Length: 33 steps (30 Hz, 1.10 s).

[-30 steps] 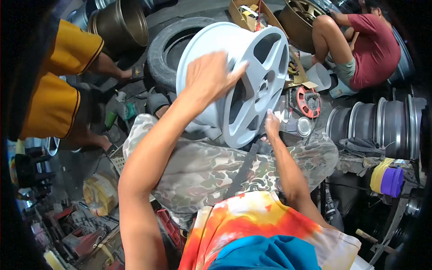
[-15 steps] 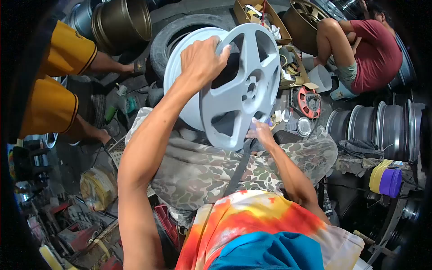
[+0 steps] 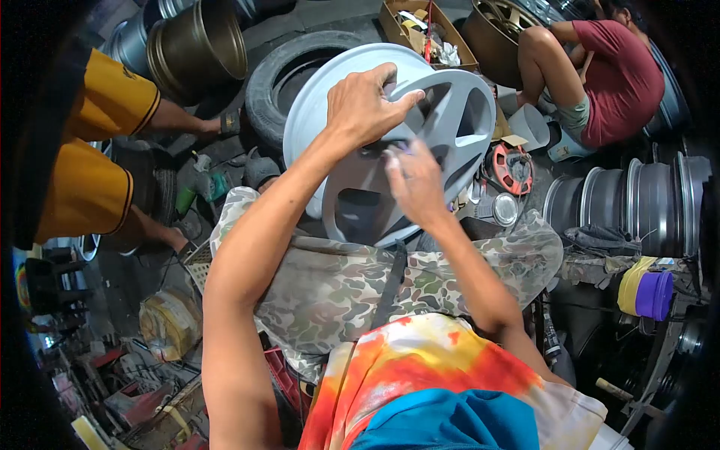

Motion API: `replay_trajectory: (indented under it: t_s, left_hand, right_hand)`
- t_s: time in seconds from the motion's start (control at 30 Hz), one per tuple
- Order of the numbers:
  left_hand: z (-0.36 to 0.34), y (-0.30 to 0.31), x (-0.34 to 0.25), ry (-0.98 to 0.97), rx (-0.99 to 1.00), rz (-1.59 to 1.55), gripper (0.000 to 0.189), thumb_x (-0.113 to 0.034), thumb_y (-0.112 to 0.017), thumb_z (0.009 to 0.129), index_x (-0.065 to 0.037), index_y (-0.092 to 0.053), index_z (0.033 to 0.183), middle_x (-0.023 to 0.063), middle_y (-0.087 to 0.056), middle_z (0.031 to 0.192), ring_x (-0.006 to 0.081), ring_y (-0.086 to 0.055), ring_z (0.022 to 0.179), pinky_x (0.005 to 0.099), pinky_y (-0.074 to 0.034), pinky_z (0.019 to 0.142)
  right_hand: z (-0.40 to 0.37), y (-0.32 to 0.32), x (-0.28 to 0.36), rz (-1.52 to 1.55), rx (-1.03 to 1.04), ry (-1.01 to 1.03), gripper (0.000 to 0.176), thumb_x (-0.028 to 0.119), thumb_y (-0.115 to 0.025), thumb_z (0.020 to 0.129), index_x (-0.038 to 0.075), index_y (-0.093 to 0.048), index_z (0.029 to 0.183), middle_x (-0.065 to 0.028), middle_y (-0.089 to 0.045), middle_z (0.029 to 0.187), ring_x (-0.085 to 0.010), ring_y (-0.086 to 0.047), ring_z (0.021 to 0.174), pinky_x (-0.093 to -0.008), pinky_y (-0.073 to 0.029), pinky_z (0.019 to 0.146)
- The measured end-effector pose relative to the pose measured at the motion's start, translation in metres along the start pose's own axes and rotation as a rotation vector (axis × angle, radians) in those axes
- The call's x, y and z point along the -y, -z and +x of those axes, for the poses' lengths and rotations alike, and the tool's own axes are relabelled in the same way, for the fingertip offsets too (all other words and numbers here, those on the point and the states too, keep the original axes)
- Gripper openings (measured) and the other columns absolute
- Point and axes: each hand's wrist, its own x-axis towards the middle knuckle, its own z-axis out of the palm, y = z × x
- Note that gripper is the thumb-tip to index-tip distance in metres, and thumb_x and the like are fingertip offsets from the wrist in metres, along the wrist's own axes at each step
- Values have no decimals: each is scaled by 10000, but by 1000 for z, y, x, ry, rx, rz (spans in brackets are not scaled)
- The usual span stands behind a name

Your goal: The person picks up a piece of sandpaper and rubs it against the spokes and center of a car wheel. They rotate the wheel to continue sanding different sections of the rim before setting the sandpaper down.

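Right hand (image 3: 420,184) has come up from the wheel rim's lower edge to its face, near the hub; the spokes sit at a new angle, face tipped further up. Wheel rim (image 3: 356,171) stands tilted just beyond the worker's camouflage-covered lap (image 3: 322,300). Left hand at 11 o'clock on the front lip: fingers hooked behind, thumb in front, gripping. Right fingers half spread, blurred; cannot tell if they touch or hold anything.

Edges: near lip close against the lap; barrel overlaps the tyre (image 3: 260,94) behind, 11 o'clock. Box (image 3: 393,27) at 1 o'clock, red reel (image 3: 501,160) at 3, tin (image 3: 505,211) at 4, all tight on that side. More room at 9, some floor between rim and the bystander's feet.

Face points towards 4 o'clock and upward, barrel back towards 10. Visible face oval, long axis 1 to 7.
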Motion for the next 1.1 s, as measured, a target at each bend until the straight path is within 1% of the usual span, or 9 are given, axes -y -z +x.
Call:
replay_trajectory:
  t_s: [0.17,0.27,0.33,0.5,0.8,0.93,1.0,1.07,1.1]
  left_hand:
    - [-1,0,1,77,44,-35,531,-553,-783,815,-38,-656,842,123,-659,755,294,-635,714,429,-480,658]
    - [-3,-10,12,-6,-65,-55,518,-536,-772,837,-48,-735,1004,133,-694,914,282,-657,859,410,-505,762]
    - [1,-11,17,13,-18,-195,490,-481,-751,840,-89,-776,1134,173,-710,1134,333,-692,946,415,-525,869]
    - [2,-9,34,76,52,-376,502,-462,-725,876,-114,-754,1237,177,-716,1187,333,-702,979,406,-527,909]
    - [-4,-7,39,176,-3,-477,428,-365,-697,921,-62,-750,1219,172,-722,1051,264,-695,879,372,-525,823]
    - [-6,-6,43,128,-35,-427,425,-351,-697,924,-55,-745,1226,179,-729,1064,245,-680,834,356,-522,787]
    - [-7,-10,46,131,-68,-460,427,-348,-695,925,-49,-744,1225,180,-731,1073,243,-677,832,355,-518,784]
    - [-4,-12,44,106,-88,-492,428,-346,-693,925,-44,-742,1225,181,-733,1083,240,-673,830,353,-515,781]
    - [-4,-7,43,117,-68,-468,427,-341,-690,926,-40,-742,1225,184,-735,1092,241,-674,838,354,-516,779]
  right_hand:
    - [-3,16,-1,-87,8,156,197,164,-621,972,9,-732,1022,-170,-596,977,-336,-586,927,-449,-448,801]
    - [-4,36,-28,-150,90,-61,165,151,-627,961,34,-737,996,-130,-533,874,-312,-549,867,-442,-415,787]
    - [2,22,-2,-85,35,35,162,153,-623,961,27,-725,966,-132,-531,871,-317,-546,863,-447,-414,786]
    - [18,-13,37,15,-139,97,220,183,-595,977,7,-686,880,-157,-525,871,-342,-546,868,-468,-389,759]
    - [27,-7,41,58,-41,35,278,183,-540,1008,-2,-677,851,-170,-507,815,-363,-539,804,-474,-382,734]
    - [19,12,39,329,126,-121,286,173,-535,1004,-14,-648,819,-196,-512,808,-374,-549,830,-489,-404,746]
    - [20,6,32,238,91,-59,296,173,-536,1009,-21,-643,811,-199,-517,809,-372,-548,815,-482,-408,729]
    - [26,-15,27,24,-133,186,298,179,-533,1021,-24,-671,852,-193,-517,796,-371,-537,766,-464,-410,689]
    - [27,-10,37,49,-40,139,296,194,-535,1029,-12,-696,890,-177,-525,799,-357,-530,754,-451,-412,689]
